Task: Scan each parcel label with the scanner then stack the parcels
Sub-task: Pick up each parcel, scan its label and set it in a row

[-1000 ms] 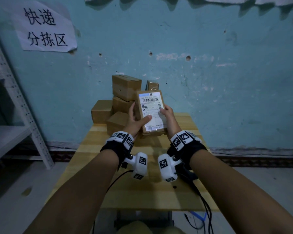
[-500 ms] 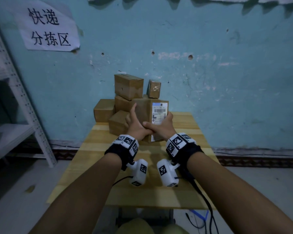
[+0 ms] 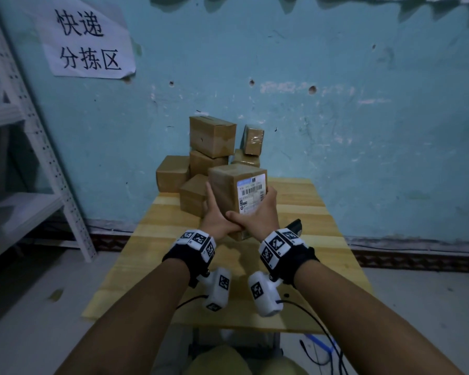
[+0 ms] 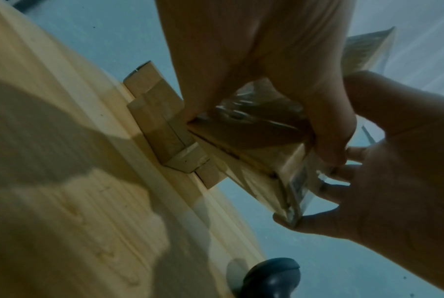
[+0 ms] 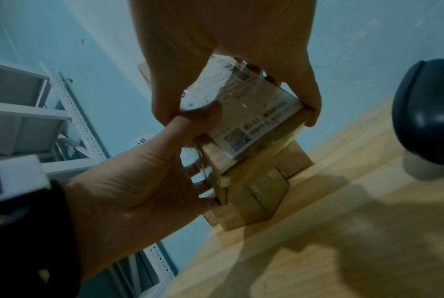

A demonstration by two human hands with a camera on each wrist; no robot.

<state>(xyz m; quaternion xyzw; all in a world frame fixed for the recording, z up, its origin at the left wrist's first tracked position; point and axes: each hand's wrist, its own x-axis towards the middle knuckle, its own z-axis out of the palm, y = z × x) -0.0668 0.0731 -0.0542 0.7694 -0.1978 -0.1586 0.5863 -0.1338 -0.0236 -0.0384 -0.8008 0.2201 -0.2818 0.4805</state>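
Note:
I hold a brown cardboard parcel point(image 3: 228, 190) above the wooden table point(image 3: 157, 255), tilted, its white barcode label point(image 3: 251, 194) on the face turned to the right. My left hand point(image 3: 214, 215) grips its left side and lower corner. My right hand point(image 3: 259, 216) grips the labelled side, fingers curled round the edges point(image 5: 310, 104). The label point(image 5: 244, 121) shows clearly in the right wrist view. The dark scanner point(image 3: 295, 226) stands on the table just right of my right wrist, also visible as a rounded head point(image 5: 425, 113).
A pile of several brown parcels point(image 3: 211, 136) sits at the table's back edge against the blue wall, right behind the held parcel. A white metal shelf rack point(image 3: 38, 147) stands to the left. Cables point(image 3: 325, 339) hang off the table's front right.
The parcel has come down from chest height and been turned, so the label that faced me now faces right. Both hands kept their grip and shifted lower.

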